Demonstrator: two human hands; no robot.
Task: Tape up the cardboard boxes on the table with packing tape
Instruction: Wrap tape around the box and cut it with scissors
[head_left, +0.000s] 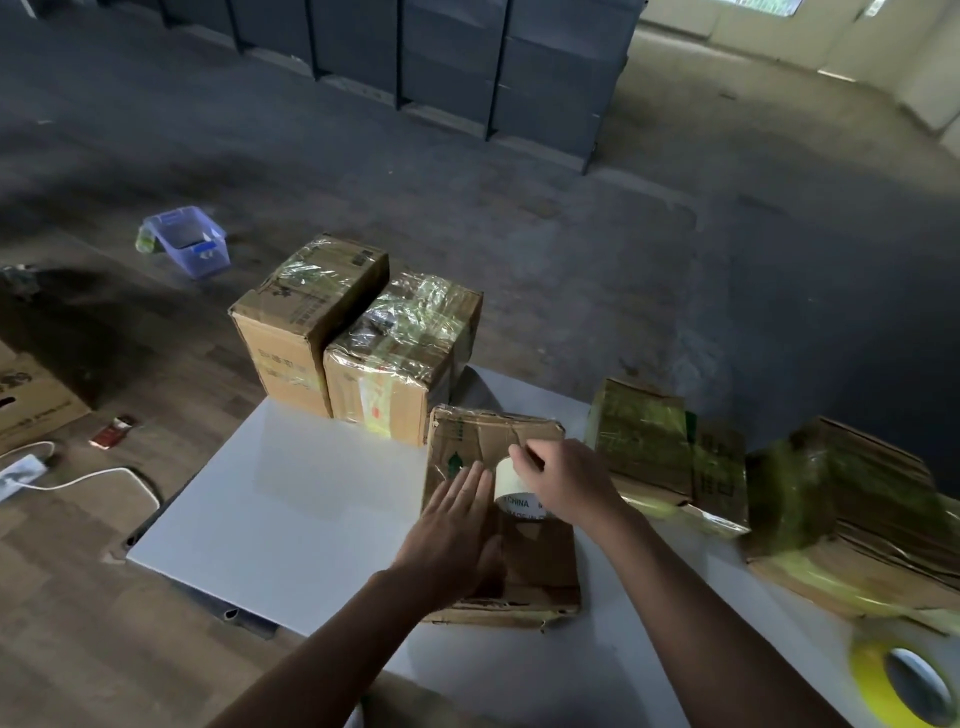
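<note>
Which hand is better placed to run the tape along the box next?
Right. The right hand grips the tape roll on the box; the left hand lies flat on it, likely steadying it.

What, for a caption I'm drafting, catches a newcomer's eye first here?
At centre, the left hand presses flat on a worn box while the right hand holds a tape roll on it. Behind stand two tall boxes wrapped in shiny tape. A yellow roll lies blurred at the near right.
</note>
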